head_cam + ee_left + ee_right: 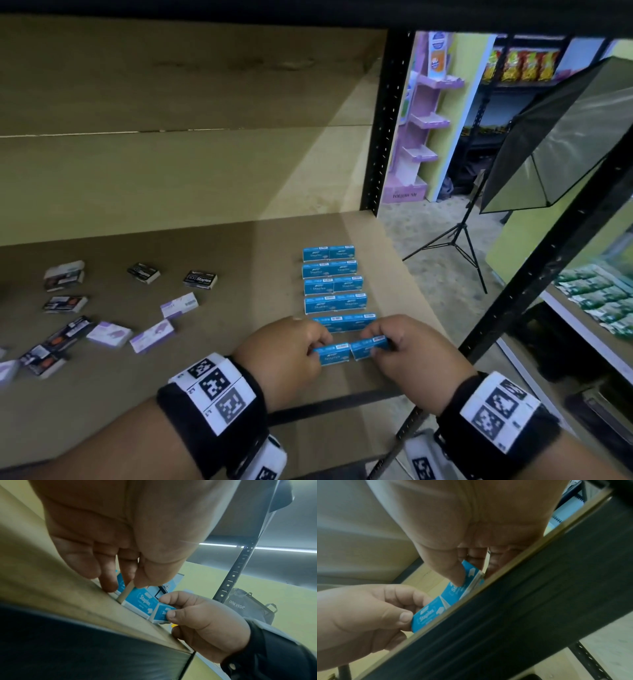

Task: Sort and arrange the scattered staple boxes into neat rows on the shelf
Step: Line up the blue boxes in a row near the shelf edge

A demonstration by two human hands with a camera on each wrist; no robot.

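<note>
At the shelf's front edge, each hand pinches a small blue staple box. My left hand (317,342) holds the left blue box (334,354) by its left end. My right hand (383,344) holds the right blue box (368,346) by its right end. The two boxes stand end to end, almost touching, on the shelf board (205,394). The left wrist view shows my left hand (130,586) with thumb and fingers round its box (140,599). In the right wrist view my right hand (472,573) grips its box (453,589). Behind them stand several rows of paired blue boxes (330,270).
Black staple boxes (200,280) and purple staple boxes (152,335) lie scattered on the left half of the shelf. A black upright post (387,123) marks the shelf's right end. Beyond it stands a softbox lamp on a tripod (561,137).
</note>
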